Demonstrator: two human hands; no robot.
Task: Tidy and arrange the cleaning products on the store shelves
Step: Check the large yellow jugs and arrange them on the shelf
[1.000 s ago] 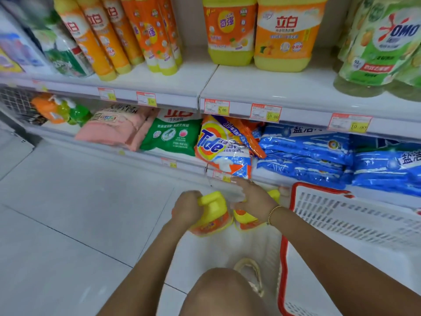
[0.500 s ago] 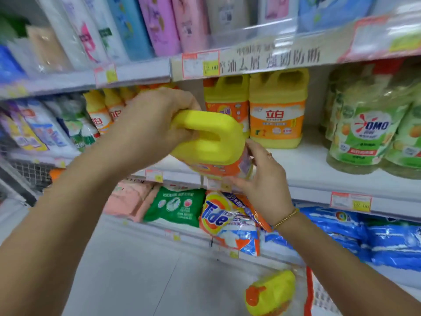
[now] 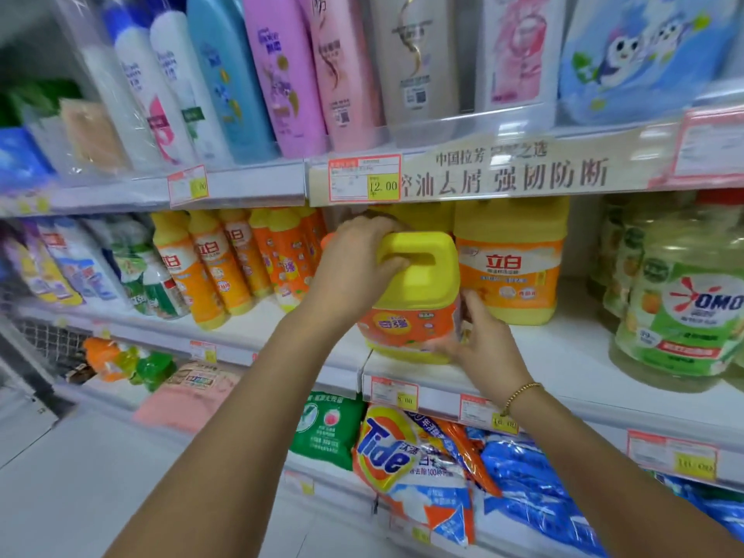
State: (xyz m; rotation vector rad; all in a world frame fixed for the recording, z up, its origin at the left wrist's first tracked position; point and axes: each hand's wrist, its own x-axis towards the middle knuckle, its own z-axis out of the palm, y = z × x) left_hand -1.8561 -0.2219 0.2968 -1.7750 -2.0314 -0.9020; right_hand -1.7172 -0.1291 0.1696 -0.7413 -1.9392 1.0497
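Yellow jug (image 3: 414, 304) being held on shelf (image 3: 571, 356).
Handle (image 3: 426, 245) being clasped in left hand (image 3: 356, 267) grip; right hand (image 3: 483, 342) being pressed flat below.

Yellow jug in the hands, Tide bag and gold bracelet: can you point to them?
yellow jug (image 3: 416, 294), head view, on its yellow shoulder.
Tide bag (image 3: 388, 453), head view, on the logo.
gold bracelet (image 3: 521, 392), head view, on its beads.

"Tide": bag (image 3: 386, 449), bottom centre | "OMO": green bottle (image 3: 684, 316), right edge | "立白": back jug (image 3: 509, 275), centre right | "奇强": front jug (image 3: 406, 328), centre | "12.00": price tag (image 3: 364, 178), upper centre | "控油去屑 强韧防断": shelf strip (image 3: 523, 177), right of that tag | "5.00": lower tag (image 3: 394, 392), below front jug
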